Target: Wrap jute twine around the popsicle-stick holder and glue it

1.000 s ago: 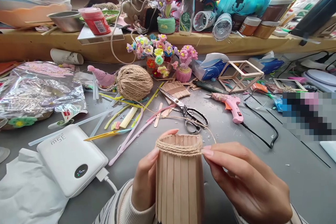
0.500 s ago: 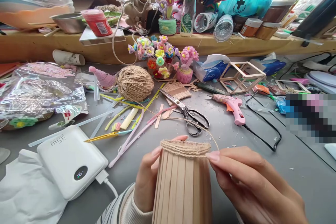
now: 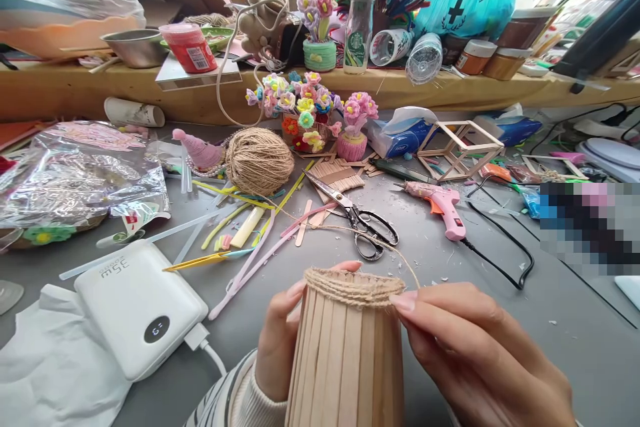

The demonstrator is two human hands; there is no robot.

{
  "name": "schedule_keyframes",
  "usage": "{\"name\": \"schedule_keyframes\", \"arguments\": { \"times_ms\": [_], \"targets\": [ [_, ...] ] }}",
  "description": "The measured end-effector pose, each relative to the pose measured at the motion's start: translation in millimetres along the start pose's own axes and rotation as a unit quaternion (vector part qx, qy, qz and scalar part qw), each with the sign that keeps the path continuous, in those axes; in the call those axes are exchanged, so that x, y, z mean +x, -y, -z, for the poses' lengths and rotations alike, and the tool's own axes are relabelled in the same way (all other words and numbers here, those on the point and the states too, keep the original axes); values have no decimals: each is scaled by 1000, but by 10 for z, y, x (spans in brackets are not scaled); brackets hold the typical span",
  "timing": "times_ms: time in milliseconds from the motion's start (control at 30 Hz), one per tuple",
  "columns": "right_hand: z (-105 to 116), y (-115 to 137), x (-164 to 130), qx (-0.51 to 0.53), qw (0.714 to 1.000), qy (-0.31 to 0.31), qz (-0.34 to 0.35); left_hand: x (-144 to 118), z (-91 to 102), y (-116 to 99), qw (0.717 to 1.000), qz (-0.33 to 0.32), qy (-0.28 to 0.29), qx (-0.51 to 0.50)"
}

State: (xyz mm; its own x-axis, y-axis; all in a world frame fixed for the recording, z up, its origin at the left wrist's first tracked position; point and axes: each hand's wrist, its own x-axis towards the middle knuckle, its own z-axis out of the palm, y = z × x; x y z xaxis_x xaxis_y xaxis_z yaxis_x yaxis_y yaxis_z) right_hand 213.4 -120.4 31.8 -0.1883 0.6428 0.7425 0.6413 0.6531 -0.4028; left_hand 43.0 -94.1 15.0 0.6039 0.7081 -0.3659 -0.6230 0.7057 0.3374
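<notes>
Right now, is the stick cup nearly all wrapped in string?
Not nearly. The stick cup is built, and a few turns of twine circle its top rim. The left hand grips the cup while the right hand presses the twine at the rim. Below that band the sticks are bare, and the twine ball looks full.

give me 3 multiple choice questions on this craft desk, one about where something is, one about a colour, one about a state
1. Where does the ball of twine lie?
A. on the grey desk, left of the scissors
B. on the wooden shelf
C. inside the stick cup

2. What colour is the glue gun?
A. blue
B. pink
C. black

3. How is the stick cup held?
A. it lies alone on the desk
B. by one hand only
C. left hand and right hand both on it

Key: 1 A, it sits on the desk beside the scissors. 2 B, its body is pink. 3 C, fingers of both hands touch the twine-wrapped rim.
</notes>
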Motion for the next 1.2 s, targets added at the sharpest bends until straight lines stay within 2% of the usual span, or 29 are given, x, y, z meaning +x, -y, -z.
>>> {"name": "schedule_keyframes", "arguments": {
  "times_ms": [233,500,733,900,1067,1200],
  "targets": [
    [-41,26,-30,-18,999,-22,-22,22,29,5,1000,23,18,-5],
    [-39,25,-26,-15,1000,-19,-10,21,36,7,1000,19,18,-10],
    [-23,-18,-31,4,1000,-14,-17,0,4,30,999,-46,0,-2],
    [-54,-21,6,66,997,-12,-45,9,-20,30,994,-108,-3,19],
    [-106,14,27,109,989,-51,-85,32,-26,37,993,-114,9,34],
    [-95,5,8,99,992,-46,-62,41,-30,43,992,-120,16,36]
  ]
}}
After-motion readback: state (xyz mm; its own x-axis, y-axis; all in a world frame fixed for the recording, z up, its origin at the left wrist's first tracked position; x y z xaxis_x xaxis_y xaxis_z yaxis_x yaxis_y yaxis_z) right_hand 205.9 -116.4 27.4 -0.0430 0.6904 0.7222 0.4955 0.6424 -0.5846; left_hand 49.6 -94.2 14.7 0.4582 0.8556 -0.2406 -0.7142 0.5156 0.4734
